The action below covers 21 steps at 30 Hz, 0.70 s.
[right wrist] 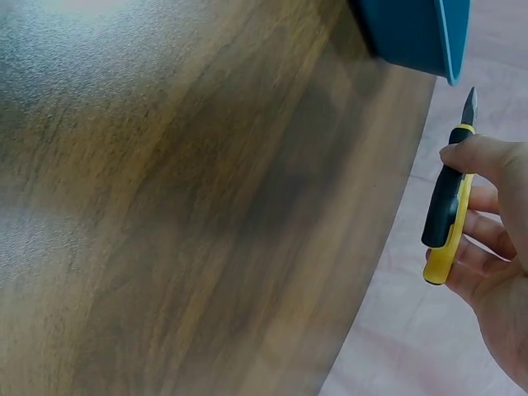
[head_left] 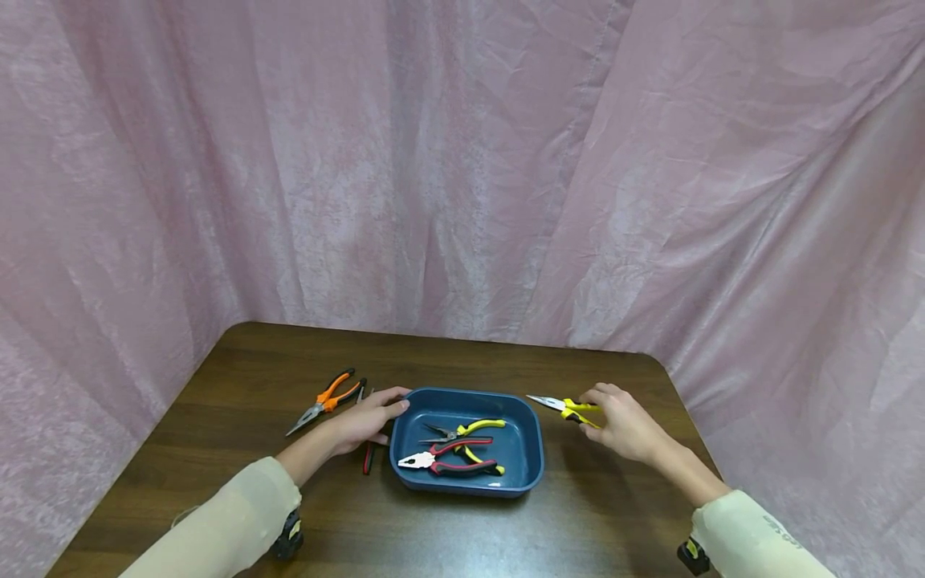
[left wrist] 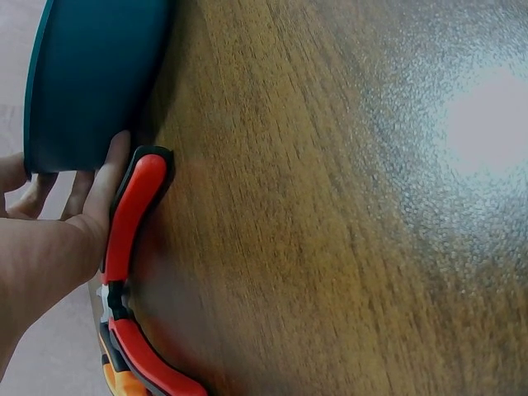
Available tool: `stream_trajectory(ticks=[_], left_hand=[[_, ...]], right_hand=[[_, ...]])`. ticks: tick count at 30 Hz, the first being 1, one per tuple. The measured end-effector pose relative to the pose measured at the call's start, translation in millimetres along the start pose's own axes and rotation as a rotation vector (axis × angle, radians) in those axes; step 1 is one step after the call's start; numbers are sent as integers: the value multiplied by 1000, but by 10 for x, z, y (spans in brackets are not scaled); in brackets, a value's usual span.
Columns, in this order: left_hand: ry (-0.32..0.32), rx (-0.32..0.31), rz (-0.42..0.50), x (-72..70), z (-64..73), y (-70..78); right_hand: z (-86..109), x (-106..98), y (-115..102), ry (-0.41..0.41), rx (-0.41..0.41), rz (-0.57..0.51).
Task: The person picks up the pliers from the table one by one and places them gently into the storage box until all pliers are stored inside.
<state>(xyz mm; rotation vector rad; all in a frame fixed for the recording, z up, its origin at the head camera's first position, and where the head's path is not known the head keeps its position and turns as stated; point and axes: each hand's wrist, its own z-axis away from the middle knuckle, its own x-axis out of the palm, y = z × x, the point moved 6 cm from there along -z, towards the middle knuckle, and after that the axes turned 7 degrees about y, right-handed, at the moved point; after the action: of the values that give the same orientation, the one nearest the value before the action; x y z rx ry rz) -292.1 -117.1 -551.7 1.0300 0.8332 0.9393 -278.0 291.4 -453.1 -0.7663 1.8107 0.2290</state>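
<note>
My left hand (head_left: 367,421) grips the left end of a blue rectangular tray (head_left: 531,474), a fingertip over its rim and other fingers against the outer wall. Inside the tray, red-and-black combination pliers (head_left: 462,468) lie across yellow-and-black long-nose pliers (head_left: 482,424). To the tray's right, my right hand (head_left: 625,421) pinches another pair of yellow-and-black long-nose pliers (right wrist: 450,206) by the handles. Their tip points left toward the tray's rim and sits apart from it. Under and beside my left hand lie red-and-black pliers (left wrist: 136,214), partly hidden in the head view.
Orange-and-black long-nose pliers (head_left: 327,401) lie on the brown wooden table (head_left: 462,534), left of my left hand. Pink curtains (head_left: 448,160) hang behind the table and along both sides.
</note>
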Motion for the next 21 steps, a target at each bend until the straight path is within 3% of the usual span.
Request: stream_trajectory(ticks=[8,21], left_hand=[[-19,8,-2,6,-3,-14],[6,-13,-11,-4,2,5]], right_hand=[[-58,14,-78,6,-29,-31],[-153,62,-240,-13,-60,-56]])
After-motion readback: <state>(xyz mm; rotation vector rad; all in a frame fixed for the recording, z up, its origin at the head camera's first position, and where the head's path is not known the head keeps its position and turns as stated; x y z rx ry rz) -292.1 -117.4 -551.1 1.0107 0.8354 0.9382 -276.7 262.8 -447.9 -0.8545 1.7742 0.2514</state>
